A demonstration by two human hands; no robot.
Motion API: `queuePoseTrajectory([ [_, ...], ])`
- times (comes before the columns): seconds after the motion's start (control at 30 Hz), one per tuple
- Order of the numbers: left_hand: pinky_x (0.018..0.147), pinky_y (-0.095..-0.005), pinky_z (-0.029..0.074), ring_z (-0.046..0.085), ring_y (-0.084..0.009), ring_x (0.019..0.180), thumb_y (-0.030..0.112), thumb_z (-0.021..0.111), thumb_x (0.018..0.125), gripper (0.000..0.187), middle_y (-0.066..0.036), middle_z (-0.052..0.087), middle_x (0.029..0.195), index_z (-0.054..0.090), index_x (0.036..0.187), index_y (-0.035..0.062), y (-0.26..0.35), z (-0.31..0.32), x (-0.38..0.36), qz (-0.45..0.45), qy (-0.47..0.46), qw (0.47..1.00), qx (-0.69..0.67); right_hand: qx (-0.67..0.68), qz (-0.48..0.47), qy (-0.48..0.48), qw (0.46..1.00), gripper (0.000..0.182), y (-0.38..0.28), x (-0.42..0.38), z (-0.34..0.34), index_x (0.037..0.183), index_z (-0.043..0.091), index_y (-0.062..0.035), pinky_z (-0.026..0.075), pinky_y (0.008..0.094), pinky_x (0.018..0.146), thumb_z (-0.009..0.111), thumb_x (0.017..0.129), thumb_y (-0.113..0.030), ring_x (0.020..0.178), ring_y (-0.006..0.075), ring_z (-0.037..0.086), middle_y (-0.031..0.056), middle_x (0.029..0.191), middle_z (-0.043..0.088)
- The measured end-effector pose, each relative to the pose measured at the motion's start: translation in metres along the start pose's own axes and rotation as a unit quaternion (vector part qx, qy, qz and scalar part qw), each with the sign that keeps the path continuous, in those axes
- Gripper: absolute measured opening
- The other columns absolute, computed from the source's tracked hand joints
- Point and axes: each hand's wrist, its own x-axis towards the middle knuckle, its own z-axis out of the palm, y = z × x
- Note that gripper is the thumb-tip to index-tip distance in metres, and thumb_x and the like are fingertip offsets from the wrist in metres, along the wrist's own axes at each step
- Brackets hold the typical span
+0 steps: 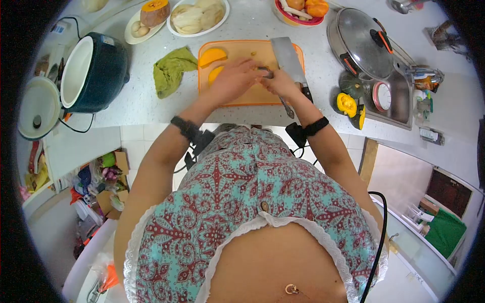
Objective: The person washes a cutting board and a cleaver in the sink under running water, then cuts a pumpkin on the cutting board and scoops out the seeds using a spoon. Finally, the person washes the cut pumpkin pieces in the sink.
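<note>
My left hand (235, 78) reaches over the cutting board (237, 98), fingers stretched out and fingertips close to the head of a slim metal utensil (288, 110). My right hand (283, 84) is closed around that utensil. Its handle end sticks out below the hand; whether it is a spoon or a peeler cannot be made out. Orange pumpkin slices (212, 57) lie at the board's left side, one partly hidden under my left hand. Across the board's right edge rests a cleaver (287, 56), its black handle toward me, beside my right hand.
A green cloth (174, 70) lies left of the board. Farther left stands a dark pot (108, 76). Behind are a plate with pumpkin (155, 15), a white bowl (173, 30) and a vegetable basket (283, 17). To the right are cut pumpkin (346, 104), a lidded pan (358, 43) and the sink (399, 113).
</note>
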Motion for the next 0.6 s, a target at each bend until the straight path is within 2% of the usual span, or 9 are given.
queuePoseTrajectory([
  [0.03,0.096,-0.0402,0.04,0.05,-0.0301,0.111,0.017,0.063,0.08,0.03,-0.007,0.059,0.113,0.062,0.109,0.0098,-0.007,0.006,0.005,0.003,0.001,1.0,-0.002,-0.074,-0.013,-0.004,0.997,0.037,-0.001,-0.001,-0.001,0.111,0.058,-0.0023,0.045,0.0278,0.049,0.065,0.083,-0.025,0.055,0.0135,0.057,0.0071,0.07,0.062],
  [0.13,0.093,-0.0385,0.043,0.054,-0.0274,0.105,0.017,0.062,0.08,0.02,-0.005,0.062,0.103,0.065,0.098,0.0086,-0.027,0.021,0.019,0.095,-0.056,0.994,0.005,0.039,0.004,-0.008,0.999,0.037,-0.008,-0.01,-0.007,0.112,0.057,-0.0027,0.048,0.0299,0.053,0.065,0.081,-0.021,0.059,0.0163,0.062,0.0095,0.075,0.065],
  [0.17,0.091,-0.0387,0.043,0.054,-0.0269,0.105,0.016,0.062,0.077,0.017,-0.005,0.062,0.102,0.066,0.092,0.0085,-0.032,0.022,0.02,0.053,-0.067,0.996,0.04,0.039,0.003,-0.004,0.999,0.037,-0.008,-0.015,-0.008,0.112,0.057,-0.0027,0.048,0.0299,0.053,0.065,0.081,-0.021,0.059,0.0163,0.062,0.0095,0.075,0.065],
  [0.23,0.089,-0.0389,0.044,0.054,-0.0263,0.105,0.015,0.063,0.075,0.014,-0.005,0.062,0.101,0.067,0.087,0.0083,-0.04,0.017,0.021,0.014,-0.076,0.994,0.076,0.162,0.013,0.068,0.984,0.017,-0.008,-0.024,-0.012,0.09,0.058,0.0012,0.038,0.0231,0.045,0.06,0.08,-0.012,0.054,0.0098,0.053,0.0032,0.066,0.058],
  [0.33,0.086,-0.0386,0.046,0.056,-0.0286,0.097,0.016,0.063,0.075,0.012,-0.007,0.062,0.102,0.067,0.082,0.0066,-0.053,0.012,0.012,-0.043,-0.053,0.995,0.077,0.107,-0.002,0.126,0.986,0.018,0.024,-0.013,-0.013,0.096,0.056,0.0029,0.04,0.0242,0.047,0.057,0.083,-0.01,0.054,0.0115,0.054,0.0056,0.069,0.06],
  [0.43,0.08,-0.0371,0.048,0.057,-0.0269,0.096,0.017,0.064,0.074,0.018,-0.008,0.061,0.099,0.066,0.086,0.0041,-0.062,0.013,0.004,-0.093,0.0,0.995,0.025,0.007,-0.03,0.103,0.994,0.015,0.034,-0.009,-0.016,0.093,0.059,0.0021,0.042,0.0269,0.048,0.054,0.085,-0.01,0.053,0.0128,0.055,0.0061,0.065,0.06],
  [0.5,0.078,-0.0389,0.049,0.059,-0.0277,0.094,0.013,0.062,0.074,0.018,-0.01,0.061,0.097,0.066,0.089,0.005,-0.058,0.008,-0.008,-0.14,-0.085,0.982,0.098,-0.048,-0.034,0.099,0.993,0.015,0.023,-0.011,-0.023,0.091,0.06,0.0016,0.043,0.0277,0.049,0.053,0.085,-0.01,0.053,0.0134,0.056,0.0064,0.063,0.059],
  [0.57,0.078,-0.0409,0.049,0.059,-0.0305,0.092,0.013,0.059,0.076,0.017,-0.012,0.061,0.093,0.064,0.09,0.0043,-0.054,0.003,-0.019,-0.128,-0.143,0.971,0.141,-0.102,-0.038,0.091,0.99,0.015,0.015,-0.009,-0.023,0.089,0.061,0.0011,0.044,0.0286,0.051,0.052,0.084,-0.01,0.053,0.0139,0.056,0.0066,0.061,0.059],
  [0.6,0.078,-0.0428,0.049,0.059,-0.0334,0.09,0.013,0.056,0.078,0.017,-0.015,0.061,0.09,0.063,0.091,0.0036,-0.054,0.001,-0.024,-0.111,-0.198,0.957,0.181,-0.077,-0.029,0.117,0.99,0.021,0.014,-0.004,-0.024,0.095,0.063,-0.0002,0.047,0.0331,0.058,0.053,0.082,-0.013,0.063,0.0209,0.061,0.0102,0.07,0.063],
])
